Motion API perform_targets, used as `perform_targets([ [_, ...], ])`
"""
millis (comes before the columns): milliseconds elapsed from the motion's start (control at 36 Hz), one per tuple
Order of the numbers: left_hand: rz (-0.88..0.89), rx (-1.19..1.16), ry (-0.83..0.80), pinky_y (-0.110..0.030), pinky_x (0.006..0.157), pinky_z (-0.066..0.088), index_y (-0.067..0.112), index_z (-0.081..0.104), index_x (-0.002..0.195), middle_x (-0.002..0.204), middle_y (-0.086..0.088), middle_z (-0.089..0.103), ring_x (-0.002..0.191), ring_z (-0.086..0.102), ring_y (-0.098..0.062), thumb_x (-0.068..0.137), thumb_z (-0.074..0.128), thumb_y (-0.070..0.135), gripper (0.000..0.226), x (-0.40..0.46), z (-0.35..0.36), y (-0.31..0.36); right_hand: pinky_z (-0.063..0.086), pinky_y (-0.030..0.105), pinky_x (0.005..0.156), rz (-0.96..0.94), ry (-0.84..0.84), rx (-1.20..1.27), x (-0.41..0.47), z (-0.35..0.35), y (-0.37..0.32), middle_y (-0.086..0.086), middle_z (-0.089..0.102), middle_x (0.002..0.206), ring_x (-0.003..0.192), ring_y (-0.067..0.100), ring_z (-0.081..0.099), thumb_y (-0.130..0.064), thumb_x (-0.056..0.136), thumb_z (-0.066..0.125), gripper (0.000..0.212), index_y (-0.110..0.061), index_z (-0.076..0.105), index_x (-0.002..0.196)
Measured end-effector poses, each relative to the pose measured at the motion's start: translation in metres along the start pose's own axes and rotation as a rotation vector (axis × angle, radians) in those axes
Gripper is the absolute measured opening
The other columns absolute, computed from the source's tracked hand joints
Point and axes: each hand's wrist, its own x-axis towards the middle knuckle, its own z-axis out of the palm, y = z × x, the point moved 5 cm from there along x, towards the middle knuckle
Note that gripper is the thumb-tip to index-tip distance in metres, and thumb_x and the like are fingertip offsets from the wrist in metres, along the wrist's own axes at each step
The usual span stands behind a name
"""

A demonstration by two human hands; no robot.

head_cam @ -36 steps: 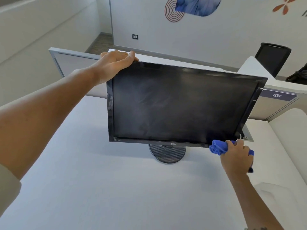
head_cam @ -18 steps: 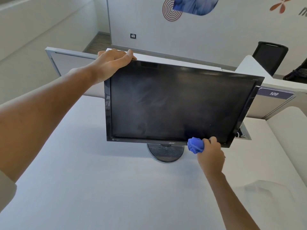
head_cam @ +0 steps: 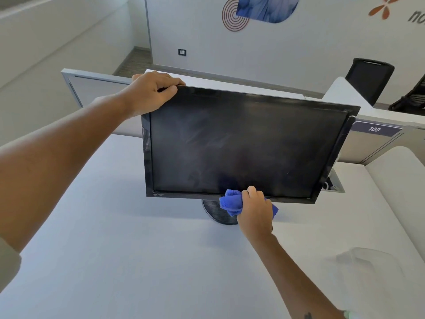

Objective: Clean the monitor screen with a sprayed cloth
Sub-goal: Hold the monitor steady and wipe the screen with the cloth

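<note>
Both hands (head_cam: 151,94) (head_cam: 255,210) at monitor (head_cam: 241,146) edges (cloth (head_cam: 230,203) bottom)

The right hand (head_cam: 255,211) has slid the blue cloth (head_cam: 231,203) leftward along the monitor (head_cam: 241,146)'s bottom edge, toward the middle.

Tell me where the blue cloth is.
In the head view, the blue cloth is bunched in the right hand at the monitor bottom bezel, above its round stand.

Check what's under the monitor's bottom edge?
Under the monitor a round dark stand base rests on the white desk. The right hand, bunching the blue cloth at the bottom bezel, covers the base's right side; the neck isn't visible.
</note>
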Motion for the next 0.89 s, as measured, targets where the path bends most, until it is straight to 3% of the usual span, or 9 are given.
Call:
perform_targets([
  [83, 0.004, 0.019, -0.010, -0.064, 0.128, 0.027, 0.025, 0.073, 0.142, 0.124, 0.014, 0.071, 0.135, 0.057, -0.021, 0.113, 0.052, 0.023, 0.036, 0.002, 0.001, -0.005, 0.043, 0.035, 0.058, -0.011, -0.023, 0.001, 0.000, 0.002, -0.017, -0.001, 0.052, 0.082, 0.070, 0.022, 0.055, -0.009, 0.058, 0.091, 0.042, -0.019, 0.060, 0.085],
  [250, -0.014, 0.032, -0.018, -0.063, 0.129, 0.027, 0.022, 0.071, 0.145, 0.127, 0.011, 0.070, 0.137, 0.057, -0.024, 0.113, 0.054, 0.012, 0.038, 0.002, 0.001, -0.010, 0.033, 0.035, 0.063, -0.030, -0.005, 0.033, -0.001, 0.004, -0.054, -0.002, 0.052, 0.081, 0.070, 0.018, 0.038, -0.009, 0.060, 0.092, 0.040, -0.020, 0.062, 0.085],
  [333, -0.007, 0.034, -0.013, -0.063, 0.129, 0.028, 0.022, 0.072, 0.144, 0.131, 0.007, 0.073, 0.138, 0.059, -0.025, 0.112, 0.055, 0.012, 0.038, 0.003, 0.001, -0.016, 0.031, 0.034, 0.062, -0.049, 0.007, 0.030, -0.001, 0.006, -0.069, -0.003, 0.051, 0.079, 0.068, 0.018, 0.036, -0.014, 0.055, 0.095, 0.043, -0.021, 0.061, 0.081],
  [444, -0.011, 0.025, -0.001, -0.062, 0.129, 0.028, 0.021, 0.072, 0.144, 0.129, 0.011, 0.071, 0.138, 0.059, -0.026, 0.111, 0.056, 0.011, 0.038, 0.005, 0.001, -0.022, 0.032, 0.035, 0.062, -0.085, -0.010, 0.027, -0.001, 0.009, -0.089, -0.002, 0.050, 0.082, 0.068, 0.021, 0.048, -0.007, 0.056, 0.087, 0.040, -0.021, 0.060, 0.082],
  [667, 0.000, 0.026, 0.004, -0.063, 0.130, 0.029, 0.019, 0.072, 0.145, 0.129, 0.013, 0.070, 0.138, 0.060, -0.027, 0.111, 0.057, 0.010, 0.038, 0.003, 0.000, -0.026, 0.035, 0.035, 0.064, -0.117, -0.048, 0.049, -0.001, 0.013, -0.124, -0.003, 0.049, 0.085, 0.071, 0.019, 0.037, -0.007, 0.060, 0.084, 0.038, -0.020, 0.060, 0.087],
  [750, 0.006, 0.019, -0.001, -0.063, 0.130, 0.029, 0.022, 0.072, 0.144, 0.120, 0.028, 0.071, 0.137, 0.060, -0.024, 0.111, 0.057, 0.013, 0.037, 0.003, 0.000, -0.026, 0.039, 0.036, 0.067, -0.133, -0.080, 0.058, -0.002, 0.013, -0.127, -0.003, 0.050, 0.089, 0.074, 0.020, 0.047, -0.010, 0.067, 0.085, 0.036, -0.021, 0.062, 0.093],
  [833, 0.033, 0.023, -0.004, -0.063, 0.129, 0.029, 0.026, 0.072, 0.143, 0.114, 0.047, 0.066, 0.136, 0.060, -0.021, 0.110, 0.056, 0.016, 0.038, 0.003, 0.000, -0.026, 0.038, 0.036, 0.066, -0.154, -0.089, 0.046, -0.001, 0.012, -0.122, -0.004, 0.050, 0.090, 0.075, 0.018, 0.044, -0.013, 0.071, 0.085, 0.034, -0.021, 0.061, 0.095],
  [889, 0.046, 0.031, -0.002, -0.063, 0.129, 0.030, 0.025, 0.072, 0.143, 0.121, 0.032, 0.069, 0.137, 0.059, -0.023, 0.110, 0.056, 0.015, 0.038, 0.003, 0.000, -0.025, 0.036, 0.035, 0.065, -0.159, -0.081, 0.028, 0.000, 0.010, -0.118, -0.004, 0.050, 0.090, 0.074, 0.018, 0.040, -0.013, 0.070, 0.085, 0.035, -0.022, 0.060, 0.094],
])
